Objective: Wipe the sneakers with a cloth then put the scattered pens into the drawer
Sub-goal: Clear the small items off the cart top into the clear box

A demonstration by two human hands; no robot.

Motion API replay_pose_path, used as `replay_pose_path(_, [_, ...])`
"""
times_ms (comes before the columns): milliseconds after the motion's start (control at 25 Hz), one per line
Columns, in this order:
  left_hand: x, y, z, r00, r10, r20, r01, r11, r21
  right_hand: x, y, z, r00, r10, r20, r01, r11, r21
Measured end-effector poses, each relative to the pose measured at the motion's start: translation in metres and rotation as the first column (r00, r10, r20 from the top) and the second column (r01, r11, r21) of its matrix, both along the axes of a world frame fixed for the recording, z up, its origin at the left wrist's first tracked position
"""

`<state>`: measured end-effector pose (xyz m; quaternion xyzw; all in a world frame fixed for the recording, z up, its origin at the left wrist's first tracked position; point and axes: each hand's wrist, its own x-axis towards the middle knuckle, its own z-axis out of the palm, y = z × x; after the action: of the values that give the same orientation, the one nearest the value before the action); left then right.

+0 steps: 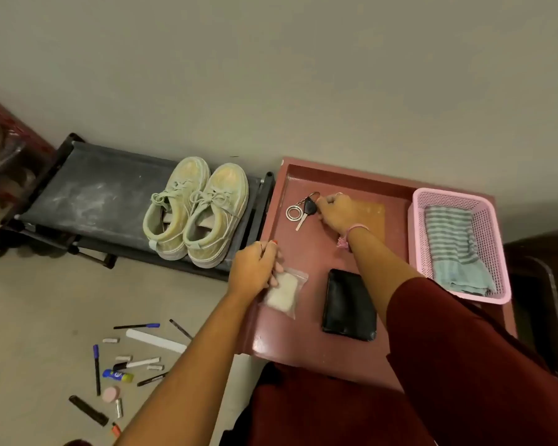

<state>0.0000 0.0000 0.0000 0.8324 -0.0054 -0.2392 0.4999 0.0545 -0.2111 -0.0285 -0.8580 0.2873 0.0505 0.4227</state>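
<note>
The red counter (306,346) is the landmark. Left of it, the sneakers (195,210) sit side by side on a dark shoe rack (87,188). On its right end a pink basket (493,220) holds the striped cloth (451,243). On the floor to its lower left lie the scattered pens (123,365). The left hand (255,268) grips a small plastic bag (284,292) at its left edge, fingers curled. The right hand (339,210), near its back, seems to pinch a car key (308,209).

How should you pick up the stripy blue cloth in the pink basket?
Probably best from above, since the pink plastic basket has walls on every side and an open top. Pinch the striped blue-grey cloth near its middle, where it lies bunched in loose folds, and lift straight up. Neither the left hand nor the right hand is at it yet.
</note>
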Motion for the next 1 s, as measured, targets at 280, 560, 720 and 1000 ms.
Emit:
replay_pose_path(280, [-0.003,-0.006,-0.007,0.991,0.106,0.086,-0.110,0.993,0.048,0.017,0.006,-0.005,0.994,-0.097,-0.048,0.101,0.991,0.089])
replay_pose_path(560, [-0.004,-0.006,-0.010,0.984,0.177,-0.021,-0.178,0.982,-0.056,-0.019,0.016,0.048,0.988,-0.052,0.144,-0.008,0.921,0.389])
replay_pose_path(720, [-0.012,-0.001,-0.001,0.981,0.165,-0.104,-0.182,0.966,-0.184,-0.045,0.017,0.096,0.982,0.039,0.185,-0.123,0.876,0.466])
replay_pose_path(1000, [-0.044,-0.006,0.050,0.993,0.111,-0.026,-0.114,0.954,-0.276,-0.112,-0.004,0.173,0.913,-0.054,0.404,-0.195,0.812,0.550])
